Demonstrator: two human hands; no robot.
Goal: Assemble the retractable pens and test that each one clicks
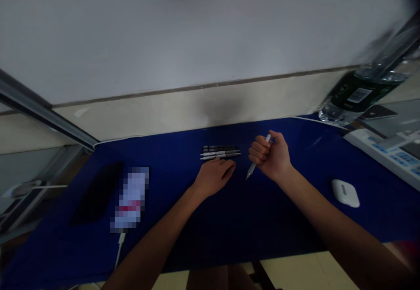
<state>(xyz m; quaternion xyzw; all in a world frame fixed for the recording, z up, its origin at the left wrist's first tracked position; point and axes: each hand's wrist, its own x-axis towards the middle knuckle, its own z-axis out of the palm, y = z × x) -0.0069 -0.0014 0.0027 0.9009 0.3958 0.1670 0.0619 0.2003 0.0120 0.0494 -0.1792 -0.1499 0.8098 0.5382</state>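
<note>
We are clenching our right hand (pixel 269 155) around a white pen (pixel 252 170), its tip jutting below the fist, while our open left hand (pixel 212 177) is resting with its fingertips (pixel 228 165) just touching a row of black-and-silver pens (pixel 220 151).

Left hand (pixel 214 177) just below the row of pens (pixel 220 151), which bars its way toward the wall (pixel 210 106). Narrow gap between the two hands, pinched by the white pen (pixel 252 169) in the right hand (pixel 271 156). Wider passage rightward over blue mat (pixel 305 172) to the earbud case (pixel 345 193); water bottle (pixel 357 97) and keypad (pixel 387 150) obstruct far right.
</note>
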